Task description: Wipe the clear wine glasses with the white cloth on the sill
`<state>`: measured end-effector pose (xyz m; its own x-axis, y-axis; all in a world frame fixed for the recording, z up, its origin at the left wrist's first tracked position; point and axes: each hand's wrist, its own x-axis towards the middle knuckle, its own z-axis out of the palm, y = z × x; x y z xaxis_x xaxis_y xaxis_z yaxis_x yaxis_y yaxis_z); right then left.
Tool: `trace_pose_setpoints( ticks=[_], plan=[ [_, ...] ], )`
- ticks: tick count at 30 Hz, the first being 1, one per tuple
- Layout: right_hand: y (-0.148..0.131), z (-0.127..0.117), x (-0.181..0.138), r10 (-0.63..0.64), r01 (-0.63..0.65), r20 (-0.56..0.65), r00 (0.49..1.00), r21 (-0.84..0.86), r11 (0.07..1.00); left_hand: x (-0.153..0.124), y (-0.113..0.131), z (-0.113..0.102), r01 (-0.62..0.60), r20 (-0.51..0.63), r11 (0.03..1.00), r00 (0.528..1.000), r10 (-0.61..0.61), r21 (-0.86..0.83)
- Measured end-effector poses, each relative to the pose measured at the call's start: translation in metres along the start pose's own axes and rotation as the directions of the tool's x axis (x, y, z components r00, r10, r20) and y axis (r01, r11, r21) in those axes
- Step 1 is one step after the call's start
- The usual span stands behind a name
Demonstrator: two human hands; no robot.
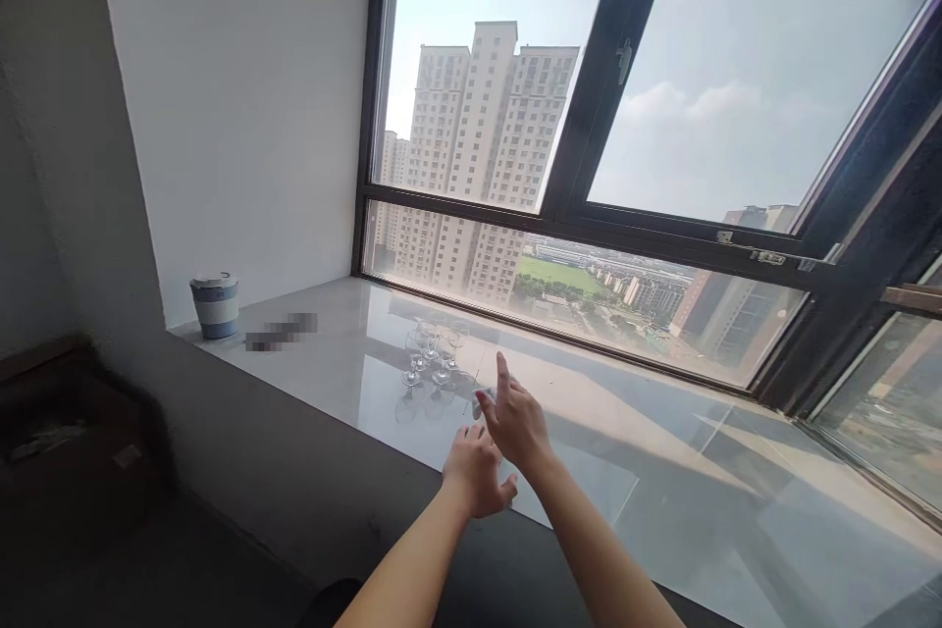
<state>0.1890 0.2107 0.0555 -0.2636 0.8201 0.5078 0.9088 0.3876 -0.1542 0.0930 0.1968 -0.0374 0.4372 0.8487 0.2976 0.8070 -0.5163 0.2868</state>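
Observation:
Over the front part of the shiny window sill (309, 373), both hands are held close together. My left hand (475, 476) is lower, its fingers bent and its thumb out to the right, curved as if round something that I cannot make out. Just above and to the right is my right hand (521, 424), index finger raised and the other fingers curled in. A small whitish, partly see-through thing (480, 402) shows by its thumb, mostly hidden; its kind is unclear. Several clear stemmed glasses (434, 353) stand upright beyond the hands, a little left.
A blue-and-white lidded cup (217, 306) stands at the sill's left end, near a blurred-out patch (281, 332). A dark-framed window (566, 206) rises behind the sill. Low on the left, a dark box-like thing (80, 451) sits in shadow.

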Motion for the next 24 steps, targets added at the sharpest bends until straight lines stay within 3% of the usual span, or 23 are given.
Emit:
trace_pose_setpoints(
  ticks=[4,10,24],
  plan=[
    [-0.005,0.002,0.008,0.098,-0.088,0.075,0.992,-0.128,0.988,0.000,0.000,0.001,-0.004,-0.008,1.000,1.000,0.004,0.009],
    [-0.006,-0.004,0.013,0.123,-0.077,0.207,0.971,-0.217,0.973,0.001,-0.001,0.001,0.005,-0.016,1.000,1.000,-0.005,0.006],
    [0.001,0.004,0.010,0.080,-0.045,0.156,0.984,-0.219,0.975,0.001,-0.003,0.005,0.011,-0.017,1.000,1.000,-0.011,-0.001]
  ],
)
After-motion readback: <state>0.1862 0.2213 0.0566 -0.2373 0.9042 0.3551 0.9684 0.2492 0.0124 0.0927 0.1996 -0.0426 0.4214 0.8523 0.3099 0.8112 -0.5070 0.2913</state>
